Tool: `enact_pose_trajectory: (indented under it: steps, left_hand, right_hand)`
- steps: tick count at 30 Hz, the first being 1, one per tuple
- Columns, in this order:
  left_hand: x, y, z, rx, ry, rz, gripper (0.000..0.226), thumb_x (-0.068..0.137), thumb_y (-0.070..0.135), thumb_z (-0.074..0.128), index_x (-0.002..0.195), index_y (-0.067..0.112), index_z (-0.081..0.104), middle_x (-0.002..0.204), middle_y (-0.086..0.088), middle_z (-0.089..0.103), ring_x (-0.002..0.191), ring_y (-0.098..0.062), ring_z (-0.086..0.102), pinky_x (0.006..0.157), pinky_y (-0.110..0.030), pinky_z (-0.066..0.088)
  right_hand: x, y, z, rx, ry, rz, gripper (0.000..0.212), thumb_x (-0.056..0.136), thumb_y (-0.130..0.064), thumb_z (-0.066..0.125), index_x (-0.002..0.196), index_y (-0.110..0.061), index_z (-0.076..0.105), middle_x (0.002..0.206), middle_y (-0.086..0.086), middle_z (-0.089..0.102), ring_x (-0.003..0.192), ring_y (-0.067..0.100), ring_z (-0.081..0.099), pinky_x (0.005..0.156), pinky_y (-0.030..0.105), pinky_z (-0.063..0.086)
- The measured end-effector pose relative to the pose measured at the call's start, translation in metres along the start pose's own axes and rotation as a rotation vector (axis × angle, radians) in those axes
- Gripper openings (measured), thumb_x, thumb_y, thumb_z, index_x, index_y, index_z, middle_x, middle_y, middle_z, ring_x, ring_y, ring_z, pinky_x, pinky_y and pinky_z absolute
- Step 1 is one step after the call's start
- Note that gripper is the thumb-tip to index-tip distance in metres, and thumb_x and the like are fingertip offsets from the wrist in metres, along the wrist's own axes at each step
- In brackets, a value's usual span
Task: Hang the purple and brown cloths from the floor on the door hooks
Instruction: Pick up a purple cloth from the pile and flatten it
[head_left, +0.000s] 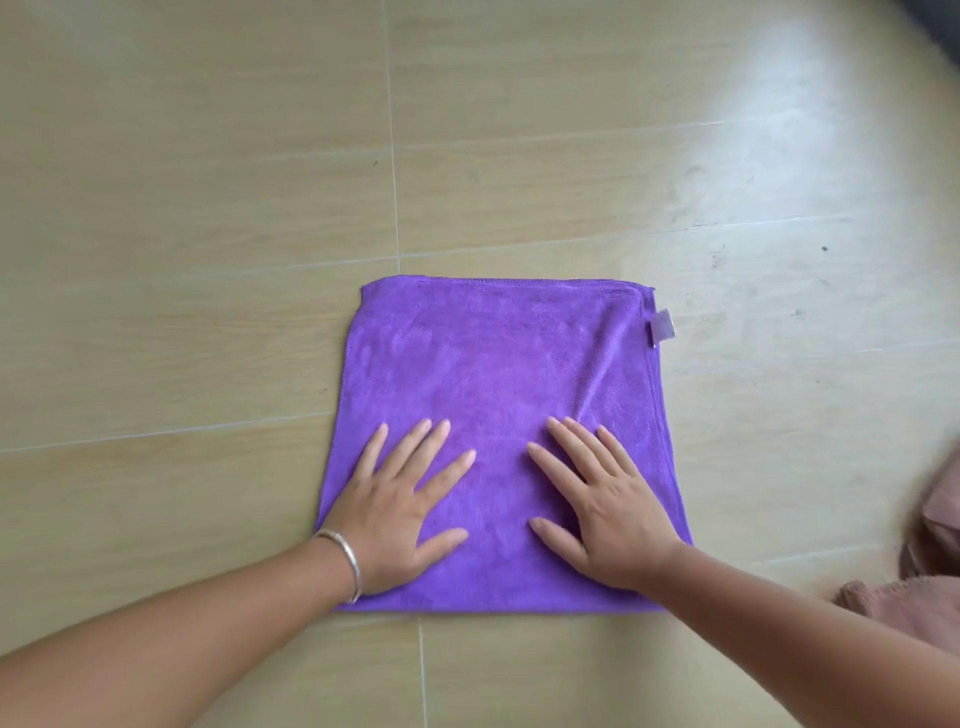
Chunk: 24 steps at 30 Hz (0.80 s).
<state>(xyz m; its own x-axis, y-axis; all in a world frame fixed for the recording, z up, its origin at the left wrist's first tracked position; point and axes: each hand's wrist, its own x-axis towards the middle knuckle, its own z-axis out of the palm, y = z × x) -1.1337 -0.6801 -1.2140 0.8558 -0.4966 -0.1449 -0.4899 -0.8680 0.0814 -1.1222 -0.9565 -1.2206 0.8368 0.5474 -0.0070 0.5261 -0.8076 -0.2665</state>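
- Here is the purple cloth, folded into a neat square and lying flat on the floor, its near edge close to the bottom of the view.
- The left hand is down on the cloth's near-left part, palm flat, fingers straight and fanned wide, thumb pointing in toward the middle. It grips nothing; it just presses on the fabric.
- A thin silver bangle sits on the left wrist, right at the cloth's near-left corner.
- The right hand mirrors it on the near-right part: palm down, fingers spread and straight, thumb angled inward, pressing and holding nothing.
- The two hands lie side by side but apart, with a strip of bare purple fabric between the thumbs.
- Both forearms come in from the bottom corners of the view and cross the cloth's near edge.
- At the cloth's far-right corner a small pale purple tag sticks out over the floor, and layered edges show along the right side.
- A few light creases run down the right half of the cloth toward the right hand's fingers.
- And over at the right edge of the view, the brown cloth lies bunched on the floor, well apart from both hands, partly cut off by the frame and blurred.
- The floor is pale wood-look tile with thin light grout lines, brightly lit toward the upper right.
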Motion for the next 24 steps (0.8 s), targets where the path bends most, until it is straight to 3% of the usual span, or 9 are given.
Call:
enact_pose_trajectory:
  steps: [4, 8, 11, 14, 17, 20, 24]
  left_hand:
    - [-0.028, -0.005, -0.01, 0.015, -0.023, 0.04, 0.073, 0.085, 0.065, 0.039, 0.149, 0.03, 0.028, 0.156, -0.011, 0.024, 0.144, -0.03, 0.021, 0.109, -0.057, 0.018]
    - [-0.064, -0.01, -0.007, -0.003, 0.012, 0.294, 0.069, 0.084, 0.067, 0.048, 0.14, 0.027, 0.047, 0.151, -0.011, 0.036, 0.14, -0.028, 0.033, 0.108, -0.055, 0.024]
    - [-0.081, -0.016, 0.0, -0.085, 0.098, 0.389, 0.043, 0.08, 0.052, 0.064, 0.112, 0.024, 0.061, 0.124, -0.005, 0.061, 0.124, -0.023, 0.053, 0.108, -0.051, 0.029]
    - [-0.08, -0.024, 0.002, -0.177, 0.157, 0.398, 0.017, 0.082, 0.038, 0.067, 0.089, 0.023, 0.063, 0.097, 0.002, 0.061, 0.109, -0.016, 0.06, 0.107, -0.047, 0.034]
    - [-0.079, -0.033, 0.002, -0.223, 0.173, 0.415, 0.01, 0.088, 0.031, 0.063, 0.084, 0.022, 0.066, 0.092, 0.004, 0.061, 0.102, -0.014, 0.061, 0.104, -0.043, 0.041]
    - [-0.078, -0.039, -0.007, -0.254, 0.172, 0.388, 0.014, 0.092, 0.029, 0.058, 0.087, 0.02, 0.068, 0.092, 0.004, 0.063, 0.098, -0.014, 0.063, 0.096, -0.036, 0.048]
    - [-0.074, -0.035, -0.044, -0.296, 0.192, 0.171, 0.018, 0.094, 0.029, 0.05, 0.089, 0.018, 0.063, 0.079, 0.003, 0.063, 0.071, -0.02, 0.061, 0.065, -0.029, 0.049]
  right_hand:
    - [-0.025, 0.006, -0.004, 0.04, 0.032, -0.106, 0.071, 0.084, -0.056, 0.056, 0.144, -0.02, 0.042, 0.155, 0.008, 0.028, 0.145, 0.025, 0.022, 0.113, 0.053, 0.026]
    - [-0.055, 0.011, 0.0, 0.088, 0.026, -0.315, 0.063, 0.083, -0.059, 0.059, 0.132, -0.019, 0.056, 0.147, 0.007, 0.043, 0.14, 0.024, 0.034, 0.113, 0.05, 0.028]
    - [-0.072, 0.019, -0.001, 0.1, 0.012, -0.358, 0.051, 0.084, -0.056, 0.062, 0.118, -0.019, 0.063, 0.132, 0.005, 0.056, 0.131, 0.022, 0.045, 0.109, 0.048, 0.035]
    - [-0.075, 0.025, -0.005, 0.101, 0.073, -0.384, 0.03, 0.088, -0.042, 0.064, 0.103, -0.017, 0.069, 0.115, 0.004, 0.063, 0.122, 0.021, 0.053, 0.107, 0.045, 0.039]
    - [-0.07, 0.024, -0.008, 0.065, 0.114, -0.413, 0.017, 0.092, -0.032, 0.062, 0.093, -0.018, 0.071, 0.104, 0.002, 0.066, 0.111, 0.021, 0.06, 0.103, 0.041, 0.043]
    - [-0.062, 0.019, -0.017, 0.024, 0.084, -0.385, 0.015, 0.092, -0.029, 0.061, 0.088, -0.018, 0.071, 0.095, 0.0, 0.067, 0.095, 0.021, 0.065, 0.083, 0.036, 0.052]
    - [-0.047, 0.001, -0.056, -0.045, 0.052, -0.162, 0.027, 0.094, -0.03, 0.05, 0.078, -0.016, 0.066, 0.069, -0.001, 0.057, 0.059, 0.025, 0.058, 0.049, 0.032, 0.048]
